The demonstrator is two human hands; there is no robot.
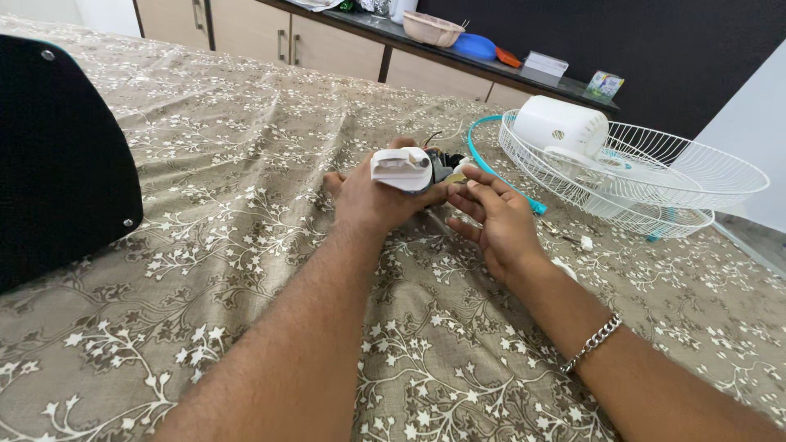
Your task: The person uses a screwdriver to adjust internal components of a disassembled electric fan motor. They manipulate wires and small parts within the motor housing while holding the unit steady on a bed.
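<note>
Bare forearms, no sleeves; a silver chain bracelet point(591, 344) circles the right wrist.

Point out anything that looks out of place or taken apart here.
A fan lies in pieces on the bed: the wire guard lies flat with a white housing in it, and the left hand holds the bare motor, wires showing.

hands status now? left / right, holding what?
Left hand: closed, gripping the white fan motor part.
Right hand: fingers extended, touching the part, not gripping.
</note>
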